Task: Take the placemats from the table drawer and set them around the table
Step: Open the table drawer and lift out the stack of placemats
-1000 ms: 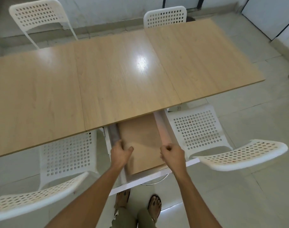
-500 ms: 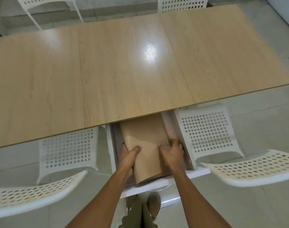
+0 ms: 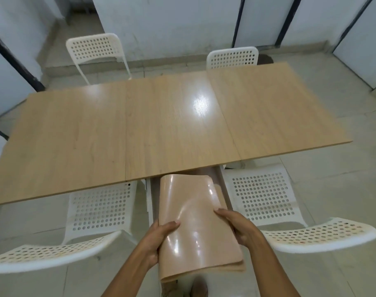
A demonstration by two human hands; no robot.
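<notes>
Placemats [image 3: 195,224]: a glossy tan stack, several sheets thick at its near edge, was held above the open drawer [image 3: 220,185] at the near side of the worktop [image 3: 140,129]; the stack's far end reached just short of the worktop edge, and the sheets bowed slightly between the two grips.

Left hand [image 3: 159,239]: gripped the stack's left edge, thumb curled over the top sheet, fingers hidden underneath.

Right hand [image 3: 238,226]: gripped the right edge, thumb across the top surface, fingers wrapped under the stack.

Drawer: white-sided, pulled out beneath the middle panel of the worktop; mostly covered by the stack, so its contents could not be told.

Worktop: pale wood-grain, three panels, a bright reflection on the middle one.

Chairs, white, perforated: one near left [image 3: 93,213] and one near right [image 3: 262,198], seats tucked partly under the worktop; two at the far side, left [image 3: 95,50] and right [image 3: 233,57].

Floor [image 3: 332,179]: pale tiles.
</notes>
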